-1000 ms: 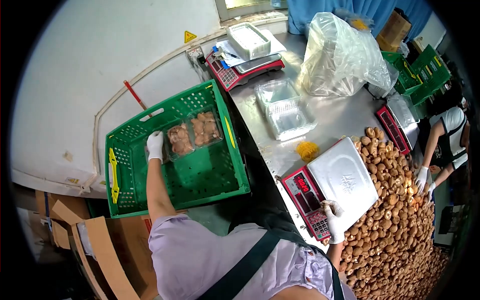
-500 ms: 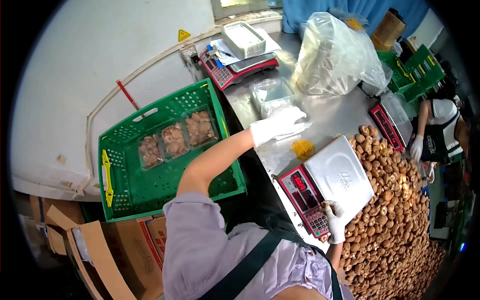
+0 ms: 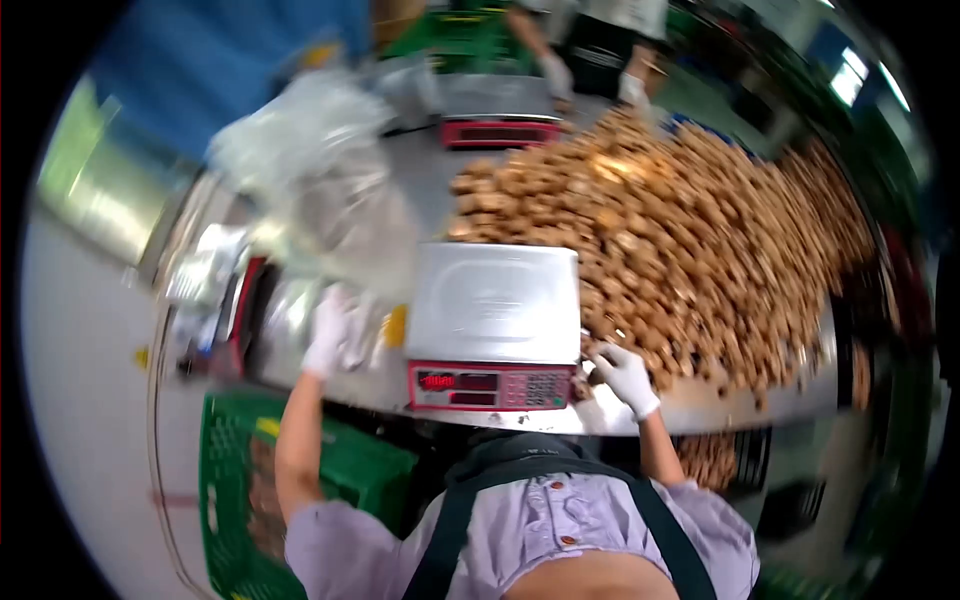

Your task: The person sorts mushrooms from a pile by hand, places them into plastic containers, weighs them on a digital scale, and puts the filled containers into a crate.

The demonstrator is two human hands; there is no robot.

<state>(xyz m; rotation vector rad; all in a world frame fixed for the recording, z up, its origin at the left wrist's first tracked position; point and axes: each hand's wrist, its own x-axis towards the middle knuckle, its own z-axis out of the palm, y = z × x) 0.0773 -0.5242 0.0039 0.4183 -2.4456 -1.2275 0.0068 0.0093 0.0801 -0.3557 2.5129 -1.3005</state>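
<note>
Across the middle of my distant view is the metal table (image 3: 715, 402), and on most of its right half I see a great heap of brown mushrooms (image 3: 680, 260). At the upper left hangs a blue curtain (image 3: 250, 70), and near it a bulky translucent plastic bag (image 3: 320, 150) stands on the table, beyond the left hand (image 3: 333, 332). Low on the left, beside the table, is a green crate (image 3: 360, 460), with brown contents too blurred for me to name. The near scale (image 3: 495, 310), red with a silver plate, stands at the front edge between the two hands, so it blocks the straight way from the left hand to the heap. Farther back is another red scale (image 3: 500, 133), and just beside it a co-worker (image 3: 625, 12) in a dark apron (image 3: 600, 62) has white gloves near the heap. The left hand, also in white glove, is at the clear trays (image 3: 290, 310), but it is smeared, and I cannot tell if it grips one. Between it and the near scale lies a yellow bundle (image 3: 394, 327). The right hand (image 3: 625, 380), gloved too, is by the scale's right front corner, its fingers closed, as I judge through the blur, on one small mushroom (image 3: 598, 374). About writing: red digits glow on the near scale's display (image 3: 437, 381), but they run together; the keypad (image 3: 535, 388) marks and the pale letters on the apron are unreadable to me.
</note>
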